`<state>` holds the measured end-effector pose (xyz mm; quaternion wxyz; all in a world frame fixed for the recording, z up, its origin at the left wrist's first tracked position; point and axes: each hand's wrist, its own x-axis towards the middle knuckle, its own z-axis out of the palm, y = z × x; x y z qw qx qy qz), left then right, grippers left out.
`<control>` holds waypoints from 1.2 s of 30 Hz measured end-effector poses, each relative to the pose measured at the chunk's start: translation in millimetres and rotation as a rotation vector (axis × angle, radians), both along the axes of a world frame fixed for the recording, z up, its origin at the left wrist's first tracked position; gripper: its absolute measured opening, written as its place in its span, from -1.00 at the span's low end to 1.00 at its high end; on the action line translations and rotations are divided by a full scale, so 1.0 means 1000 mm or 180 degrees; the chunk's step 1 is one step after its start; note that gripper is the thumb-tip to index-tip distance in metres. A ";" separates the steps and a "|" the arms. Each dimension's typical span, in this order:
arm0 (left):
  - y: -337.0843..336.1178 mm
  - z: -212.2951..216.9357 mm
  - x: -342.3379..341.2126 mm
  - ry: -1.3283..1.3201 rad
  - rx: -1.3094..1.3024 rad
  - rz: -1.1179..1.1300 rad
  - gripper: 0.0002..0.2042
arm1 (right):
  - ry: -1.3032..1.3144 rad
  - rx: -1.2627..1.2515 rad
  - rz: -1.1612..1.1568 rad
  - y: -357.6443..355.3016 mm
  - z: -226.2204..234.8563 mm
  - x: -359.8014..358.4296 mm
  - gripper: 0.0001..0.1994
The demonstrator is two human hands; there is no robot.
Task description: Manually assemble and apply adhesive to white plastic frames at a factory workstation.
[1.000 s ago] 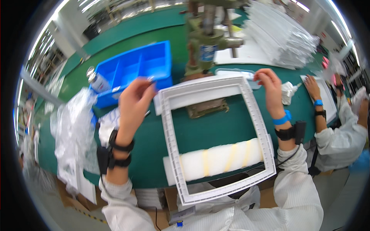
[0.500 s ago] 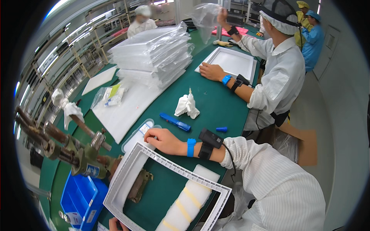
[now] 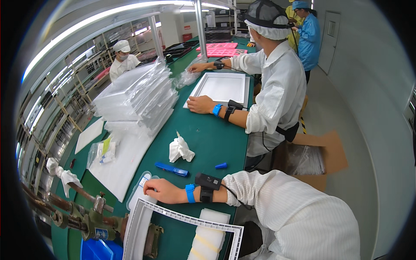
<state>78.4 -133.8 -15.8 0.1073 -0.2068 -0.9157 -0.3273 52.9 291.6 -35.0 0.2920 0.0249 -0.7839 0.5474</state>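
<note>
Right hand [image 3: 159,190], palm down with fingers curled, rests on the upper corner of the white rectangular frame [image 3: 190,219], and whether it grips the rim or only presses on it cannot be told; the left hand is out of sight. That frame lies flat at the near edge of the green worktable [image 3: 208,138], its far rail running from the hand toward the table's right edge, over a white foam block [image 3: 210,236]. Just beyond the knuckles lie a blue marker [image 3: 172,169], a crumpled white cloth [image 3: 180,149] and a small blue cap [image 3: 221,165], with bare green surface around them. Farther along, a co-worker's hand [image 3: 200,105] rests by a white panel [image 3: 221,89]; bagged panels [image 3: 136,97] are stacked to the left.
</note>
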 end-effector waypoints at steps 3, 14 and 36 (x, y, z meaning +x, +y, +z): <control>-0.001 -0.002 -0.001 -0.0118 0.0235 -0.0020 -0.82 | -0.0034 -0.0004 0.0047 0.000 0.000 0.000 -0.86; 0.002 0.001 0.000 -0.0015 -0.0055 -0.0002 -0.82 | -0.0061 0.0042 0.0160 0.000 -0.008 -0.005 -0.87; -0.001 -0.013 -0.005 -0.0219 -0.0011 0.0036 -0.79 | 0.1677 0.2316 -0.0356 -0.026 0.061 0.040 -0.86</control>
